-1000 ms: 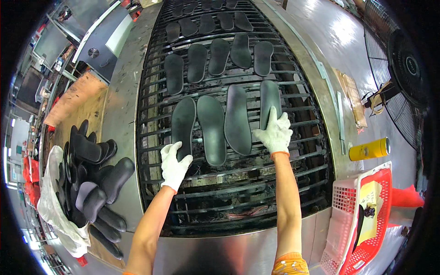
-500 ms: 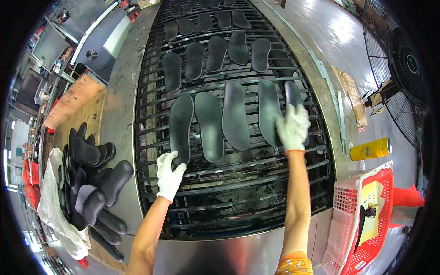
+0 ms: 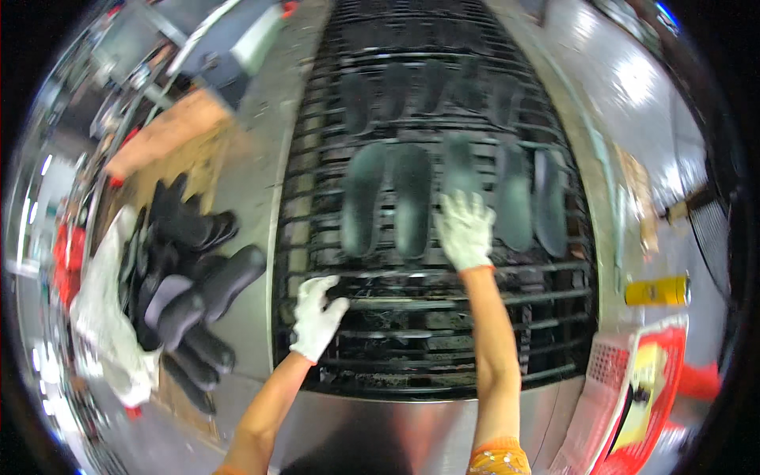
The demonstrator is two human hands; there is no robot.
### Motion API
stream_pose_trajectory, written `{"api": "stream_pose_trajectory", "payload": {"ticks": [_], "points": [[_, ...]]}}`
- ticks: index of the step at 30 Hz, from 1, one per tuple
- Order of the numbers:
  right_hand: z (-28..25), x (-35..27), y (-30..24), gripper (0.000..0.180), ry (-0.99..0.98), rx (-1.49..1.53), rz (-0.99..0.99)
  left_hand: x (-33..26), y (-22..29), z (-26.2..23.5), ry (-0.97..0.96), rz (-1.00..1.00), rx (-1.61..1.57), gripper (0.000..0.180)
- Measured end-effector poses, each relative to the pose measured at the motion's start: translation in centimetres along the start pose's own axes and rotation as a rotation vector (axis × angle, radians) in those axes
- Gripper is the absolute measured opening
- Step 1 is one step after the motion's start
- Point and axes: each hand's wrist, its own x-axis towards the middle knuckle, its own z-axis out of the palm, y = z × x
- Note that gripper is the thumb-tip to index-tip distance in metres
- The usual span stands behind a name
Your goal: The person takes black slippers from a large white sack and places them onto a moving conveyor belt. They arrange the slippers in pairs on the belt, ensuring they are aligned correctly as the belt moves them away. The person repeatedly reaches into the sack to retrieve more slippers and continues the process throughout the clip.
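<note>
Right hand [image 3: 465, 231] shifted left, insole [image 3: 461, 165] beneath.

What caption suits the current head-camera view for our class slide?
Gloved right hand at the middle insole of the nearest row of five on a barred rack; gloved left hand apart.

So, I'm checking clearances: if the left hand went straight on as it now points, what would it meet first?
The left hand would probably meet the near end of the leftmost insole in the nearest row, though the hand's height above the bars is unclear.
</note>
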Motion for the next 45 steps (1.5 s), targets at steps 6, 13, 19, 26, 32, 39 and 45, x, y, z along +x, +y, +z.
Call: {"api": "stream_pose_trajectory", "payload": {"ticks": [6,13,19,26,32,39,45], "points": [[-0.5,-8.0,-4.2,0.048,0.245,0.237,-0.061,-4.7,-0.8,-3.9,0.004,-0.05,-0.024,0.039],[-1.3,-19.0,-14.9,0.047,0.251,0.601,-0.226,-11.2,-2.9,-9.7,0.072,-0.296,-0.258,0.036],[-4.9,-16.3,-24.7,0.052,-0.006,0.658,-0.318,-12.5,-10.1,-18.9,0.391,-0.264,-0.131,0.036],[-8.3,-3.7,-37.5,0.061,-0.036,0.564,-0.463,-8.0,-17.4,-29.3,0.636,-0.24,-0.14,0.043],[-10.2,5.4,-49.2,0.068,-0.191,0.523,-0.397,-0.5,-18.9,-37.6,0.532,-0.476,-0.856,0.063],[-6.7,11.9,-53.9,0.076,-0.638,0.639,-0.454,8.0,-20.3,-40.8,0.402,-0.491,-1.306,0.072],[-3.8,8.0,-53.5,0.069,-0.666,0.984,-0.508,10.4,-22.7,-39.8,0.52,-0.602,-1.332,0.037]]}}
